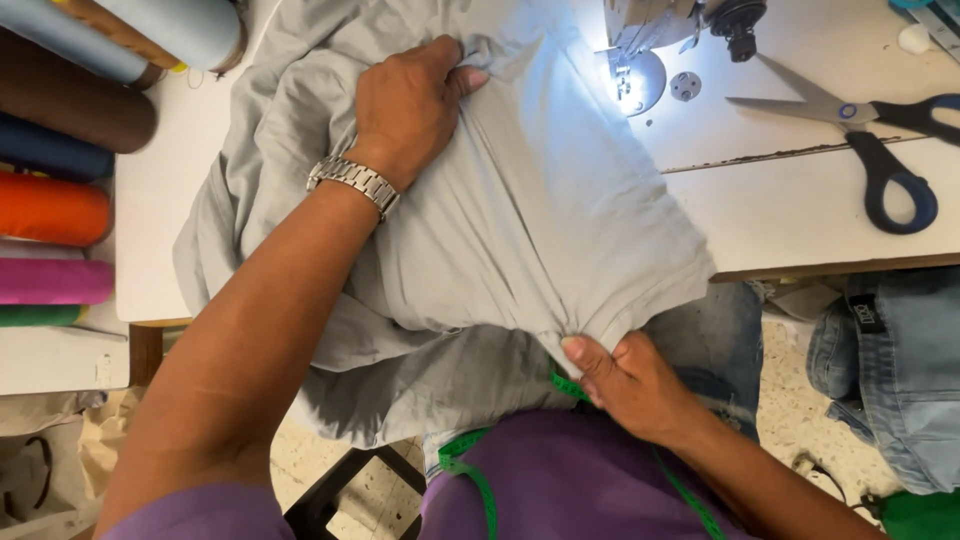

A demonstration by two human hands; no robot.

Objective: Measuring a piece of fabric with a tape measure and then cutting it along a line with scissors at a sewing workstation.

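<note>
A light grey garment (520,220) lies spread over the white sewing table (800,200) and hangs off its near edge. My left hand (410,105), with a metal wristwatch (352,182), grips a bunched fold of the fabric at the far side. My right hand (625,380) pinches the fabric's near edge just below the table edge, close to my lap. A green measuring tape (470,470) hangs around my neck over a purple shirt.
The sewing machine head (650,40) with its lit needle area stands at the back right. Blue-handled scissors (870,140) lie on the table to the right. Rolls of coloured fabric (50,210) are stacked at the left. Denim pieces (890,370) hang at the right.
</note>
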